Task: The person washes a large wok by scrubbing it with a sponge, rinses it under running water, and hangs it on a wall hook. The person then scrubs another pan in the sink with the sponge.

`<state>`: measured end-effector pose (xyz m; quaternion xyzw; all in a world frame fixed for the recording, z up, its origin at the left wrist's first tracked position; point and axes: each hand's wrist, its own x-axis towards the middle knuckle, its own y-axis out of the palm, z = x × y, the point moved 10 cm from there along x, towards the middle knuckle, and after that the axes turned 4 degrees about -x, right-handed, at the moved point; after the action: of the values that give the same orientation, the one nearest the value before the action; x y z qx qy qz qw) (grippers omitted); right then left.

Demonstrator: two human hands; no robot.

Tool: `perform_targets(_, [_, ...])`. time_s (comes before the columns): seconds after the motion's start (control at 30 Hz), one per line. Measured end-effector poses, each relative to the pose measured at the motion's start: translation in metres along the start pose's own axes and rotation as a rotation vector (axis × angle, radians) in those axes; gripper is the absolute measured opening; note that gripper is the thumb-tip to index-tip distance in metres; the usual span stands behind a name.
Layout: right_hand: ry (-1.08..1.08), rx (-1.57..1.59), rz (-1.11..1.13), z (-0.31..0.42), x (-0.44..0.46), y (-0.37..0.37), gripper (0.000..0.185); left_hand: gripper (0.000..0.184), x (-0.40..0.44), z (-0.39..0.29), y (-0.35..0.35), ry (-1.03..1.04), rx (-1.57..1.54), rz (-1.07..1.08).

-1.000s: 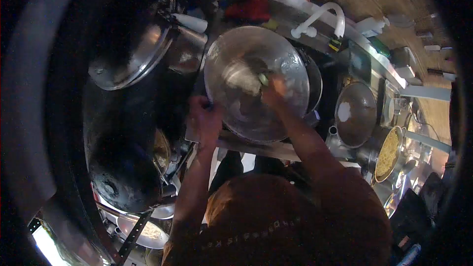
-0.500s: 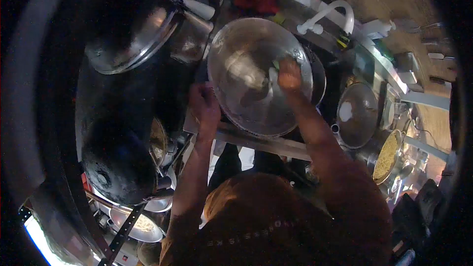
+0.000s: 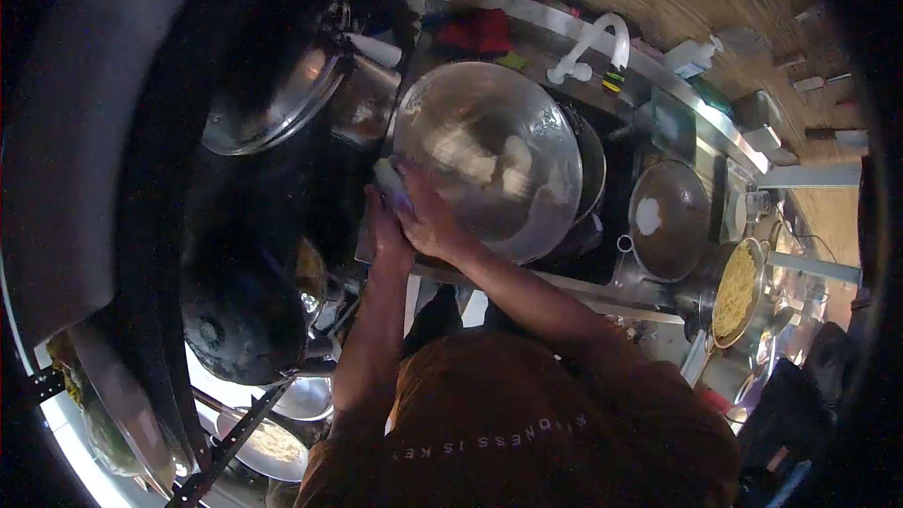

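A large, wide metal bowl [image 3: 541, 118] is tilted over the sink area in front of me, with whitish wet patches inside. My left hand [image 3: 386, 229] is closed at its near left rim, the fingertips partly hidden. Across to the same spot reaches my right hand [image 3: 428, 216], closed around a pale sponge [image 3: 388, 177] pressed against the rim. Both hands are close together, almost touching. Behind the bowl, part of another round pan [image 3: 593, 169] shows.
A white faucet [image 3: 597, 47] rises behind the bowl, near a red cloth [image 3: 480, 30]. Rightward are a wok-like pan [image 3: 673, 245] and a tray of yellowish food [image 3: 736, 296]. On the left stand a metal lid [image 3: 282, 113], a metal pot [image 3: 367, 99] and a dark round vessel [image 3: 230, 334].
My right hand has moved left with the sponge, from inside the bowl's right side to its left rim beside my left hand. The camera view has shifted slightly.
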<state>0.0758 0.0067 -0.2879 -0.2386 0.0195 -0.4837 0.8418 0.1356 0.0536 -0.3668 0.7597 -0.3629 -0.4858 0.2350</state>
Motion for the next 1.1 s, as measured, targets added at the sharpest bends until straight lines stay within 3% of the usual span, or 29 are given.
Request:
perform_targets(0.07, [-0.104,-0.115,0.027,0.016,0.002,0.003,0.063,0.061,-0.004,-0.014,0.009,0.124,0.129,-0.003])
perform_targets(0.17, [-0.085,-0.255,0.134,0.009,-0.032,0.000,0.064,0.058,0.015,-0.005,0.008,0.024,0.099,0.335])
perform_targets(0.27, [0.075,-0.325,0.273,-0.016,-0.091,-0.024,0.065,0.049,0.009,-0.006,0.003,0.050,0.116,-0.030])
perform_targets(0.33, [0.238,-0.353,0.333,-0.034,-0.103,-0.033,0.066,0.044,-0.023,-0.042,0.022,0.400,0.766,-0.238])
perform_targets(0.4, [0.407,-0.346,0.370,-0.049,-0.107,-0.041,0.066,0.041,-0.036,-0.054,0.035,0.585,1.184,-0.333])
perform_targets(0.47, [0.370,-0.483,0.422,-0.031,-0.079,-0.015,0.063,0.042,-0.021,-0.052,0.026,0.609,1.372,-0.303])
perform_targets(0.53, [0.446,-0.364,0.236,-0.057,-0.056,0.011,0.054,0.044,0.027,-0.034,-0.029,0.780,1.628,-0.187])
perform_targets(0.6, [0.397,-0.291,0.157,-0.057,-0.056,0.007,0.051,0.041,0.032,-0.034,-0.030,0.802,1.658,-0.175])
perform_targets(0.67, [0.233,-0.287,0.199,-0.031,-0.087,-0.035,0.053,0.036,0.003,-0.046,0.011,0.653,1.447,-0.280])
perform_targets(0.77, [0.193,-0.706,0.342,-0.104,-0.164,-0.096,0.056,0.041,0.023,-0.038,-0.008,0.911,1.845,-0.274])
perform_targets(0.9, [0.118,-0.959,0.220,-0.103,-0.152,-0.132,0.046,0.037,-0.002,-0.052,0.018,0.681,1.300,-0.307])
perform_targets(0.93, [0.339,-0.833,0.447,-0.135,-0.163,-0.098,0.050,0.037,0.002,-0.050,0.018,0.665,1.254,-0.256])
perform_targets(1.0, [0.447,-0.539,0.678,-0.120,-0.144,-0.025,0.050,0.035,0.011,-0.043,0.016,0.644,1.188,-0.195])
perform_targets(1.07, [0.308,-0.355,0.472,-0.073,-0.108,-0.012,0.040,0.033,0.017,-0.042,0.006,0.637,1.161,-0.189])
perform_targets(1.1, [0.278,-0.322,0.250,-0.068,-0.104,-0.019,0.033,0.033,0.015,-0.044,0.009,0.625,1.260,-0.222])
